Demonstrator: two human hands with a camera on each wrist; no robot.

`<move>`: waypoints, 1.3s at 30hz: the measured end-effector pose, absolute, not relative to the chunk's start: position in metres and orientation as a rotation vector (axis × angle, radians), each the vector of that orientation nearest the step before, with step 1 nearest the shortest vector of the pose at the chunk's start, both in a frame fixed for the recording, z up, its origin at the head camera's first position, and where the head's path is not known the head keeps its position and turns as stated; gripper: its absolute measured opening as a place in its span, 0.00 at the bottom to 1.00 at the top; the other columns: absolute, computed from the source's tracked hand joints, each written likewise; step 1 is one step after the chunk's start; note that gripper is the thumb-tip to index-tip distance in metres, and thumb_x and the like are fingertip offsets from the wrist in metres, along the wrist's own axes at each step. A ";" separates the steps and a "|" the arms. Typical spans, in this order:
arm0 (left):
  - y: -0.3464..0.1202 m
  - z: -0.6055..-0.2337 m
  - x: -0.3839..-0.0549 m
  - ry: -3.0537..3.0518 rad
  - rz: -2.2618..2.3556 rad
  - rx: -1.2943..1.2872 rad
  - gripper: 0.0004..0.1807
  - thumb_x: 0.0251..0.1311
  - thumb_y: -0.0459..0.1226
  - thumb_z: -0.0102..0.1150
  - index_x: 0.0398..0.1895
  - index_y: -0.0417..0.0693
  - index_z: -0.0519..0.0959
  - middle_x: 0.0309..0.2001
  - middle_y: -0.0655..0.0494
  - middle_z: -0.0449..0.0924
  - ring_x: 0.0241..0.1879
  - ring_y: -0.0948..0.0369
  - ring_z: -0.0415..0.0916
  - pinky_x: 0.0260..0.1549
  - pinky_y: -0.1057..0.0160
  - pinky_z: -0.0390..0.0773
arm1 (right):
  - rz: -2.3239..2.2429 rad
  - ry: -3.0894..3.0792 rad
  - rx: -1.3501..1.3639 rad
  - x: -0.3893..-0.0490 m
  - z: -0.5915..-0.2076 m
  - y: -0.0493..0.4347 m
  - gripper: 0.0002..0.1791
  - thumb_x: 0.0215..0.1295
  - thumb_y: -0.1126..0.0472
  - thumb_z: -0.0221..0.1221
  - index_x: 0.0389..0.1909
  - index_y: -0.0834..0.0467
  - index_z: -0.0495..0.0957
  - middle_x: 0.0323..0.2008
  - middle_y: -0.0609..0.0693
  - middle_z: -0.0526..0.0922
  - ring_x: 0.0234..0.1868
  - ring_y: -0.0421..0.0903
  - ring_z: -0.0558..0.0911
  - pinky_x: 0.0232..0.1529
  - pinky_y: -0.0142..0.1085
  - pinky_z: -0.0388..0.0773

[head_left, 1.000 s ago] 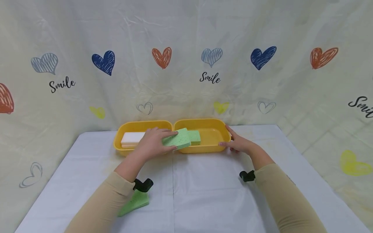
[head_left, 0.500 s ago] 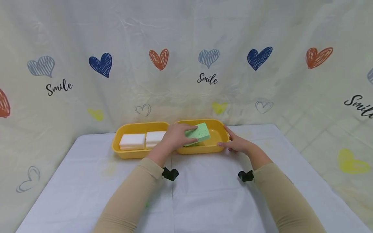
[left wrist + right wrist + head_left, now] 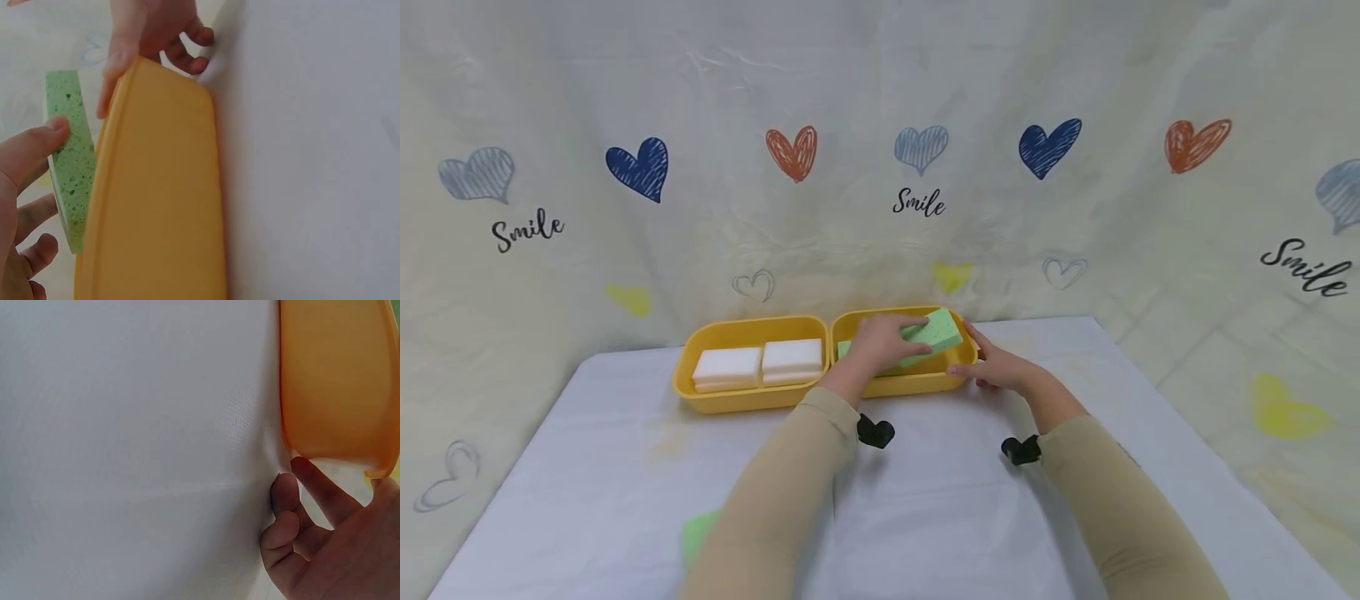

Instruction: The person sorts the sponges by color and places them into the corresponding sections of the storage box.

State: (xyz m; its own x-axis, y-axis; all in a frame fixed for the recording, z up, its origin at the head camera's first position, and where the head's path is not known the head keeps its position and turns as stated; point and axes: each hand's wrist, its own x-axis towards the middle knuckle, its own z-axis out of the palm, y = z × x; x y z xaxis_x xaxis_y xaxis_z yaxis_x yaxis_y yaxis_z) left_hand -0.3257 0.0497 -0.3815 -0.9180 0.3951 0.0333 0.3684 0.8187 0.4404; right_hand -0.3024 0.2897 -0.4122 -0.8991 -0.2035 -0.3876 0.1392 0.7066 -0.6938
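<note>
My left hand (image 3: 878, 340) pinches a green speckled sponge (image 3: 942, 331) between thumb and fingers, tilted above the right end of the right yellow tray (image 3: 917, 384). In the left wrist view the sponge stands on its edge beside the tray's rim, with the thumb on its speckled face. Another green sponge (image 3: 843, 348) shows inside that tray at its left end, partly hidden by the left hand. My right hand (image 3: 1006, 367) holds the tray's right end, thumb at the front and index finger along the far side. In the right wrist view its other fingers hang loosely curled.
A second yellow tray (image 3: 730, 403) adjoins on the left, holding white sponges (image 3: 792, 357) in two side-by-side places. One more green sponge (image 3: 697, 533) lies on the white tablecloth (image 3: 602, 475), partly behind the left sleeve. A heart-printed curtain (image 3: 850, 233) hangs behind the trays.
My left hand has carried the green sponge rightward, from over the joint between the trays to the right tray's right end. The white sponges are now uncovered. My right hand keeps its hold.
</note>
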 end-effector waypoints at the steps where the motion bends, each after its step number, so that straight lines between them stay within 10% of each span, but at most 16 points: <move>1: 0.052 -0.384 -0.327 2.937 0.695 0.609 0.33 0.56 0.65 0.62 0.67 0.77 0.72 0.67 0.62 0.72 0.66 0.52 0.67 0.65 0.50 0.60 | -1.058 2.473 -0.049 -0.302 -0.412 0.289 0.59 0.62 0.36 0.62 0.78 0.34 0.25 0.71 0.63 0.53 0.42 0.54 0.72 0.40 0.41 0.71; 26: 0.077 -0.404 -0.341 2.922 0.508 0.612 0.32 0.57 0.62 0.63 0.67 0.72 0.74 0.66 0.63 0.74 0.69 0.45 0.62 0.71 0.44 0.51 | -1.069 2.486 -0.007 -0.299 -0.411 0.289 0.60 0.60 0.35 0.63 0.78 0.33 0.28 0.54 0.59 0.66 0.37 0.53 0.71 0.36 0.39 0.70; 39: 0.092 -0.405 -0.338 2.948 0.213 0.647 0.32 0.54 0.62 0.65 0.64 0.72 0.76 0.58 0.66 0.79 0.58 0.51 0.65 0.62 0.52 0.59 | -1.100 2.474 -0.001 -0.299 -0.411 0.290 0.63 0.55 0.33 0.66 0.78 0.32 0.29 0.65 0.61 0.60 0.31 0.53 0.69 0.33 0.38 0.68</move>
State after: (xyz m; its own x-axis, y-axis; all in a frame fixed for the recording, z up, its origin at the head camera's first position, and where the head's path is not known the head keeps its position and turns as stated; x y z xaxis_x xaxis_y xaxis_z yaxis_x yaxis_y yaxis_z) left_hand -0.3377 0.0925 -0.4050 -0.9021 0.4237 -0.0825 0.4074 0.8989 0.1613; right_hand -0.2987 0.2902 -0.4111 -0.9072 -0.1715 -0.3841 0.1704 0.6850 -0.7084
